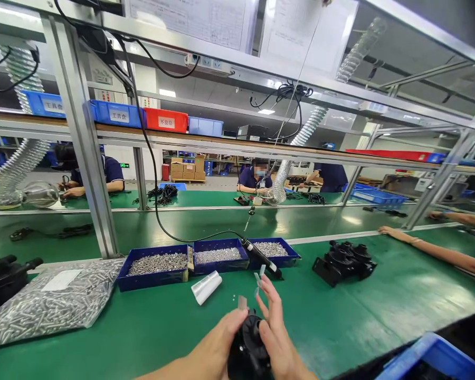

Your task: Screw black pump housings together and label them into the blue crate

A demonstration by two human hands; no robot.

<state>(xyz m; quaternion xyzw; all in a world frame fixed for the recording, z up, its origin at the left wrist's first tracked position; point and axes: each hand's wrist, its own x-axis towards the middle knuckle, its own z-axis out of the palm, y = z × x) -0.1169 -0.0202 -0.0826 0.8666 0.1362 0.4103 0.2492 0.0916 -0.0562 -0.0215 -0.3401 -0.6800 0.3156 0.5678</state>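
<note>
While both hands meet low at the middle of the view, I judge the step in hand to be fitting small pieces onto the black plastic part [248, 345] that sits just above the near edge of the green table [340, 316]. My left hand [217, 343] is curled around the part's left side, its fingers [237, 318] closed on the rim, with what looks like a small pale tab [242, 302] pinched at the tips. My right hand [275, 330] rests against the part's right side with its fingers loosely spread; the upper ones carry a small clear strip [259, 275], though I cannot tell how firmly.

To do this well, I would keep the left grip steady so the part does not rotate, and bring the strip down squarely rather than at a slant. The electric screwdriver [261, 258] lies just beyond the right fingertips, across the corner of the blue screw trays [206, 259], so I would avoid brushing its cable. A white roll [206, 287] lies nearby, a bag of screws [47, 303] to the left.
</note>
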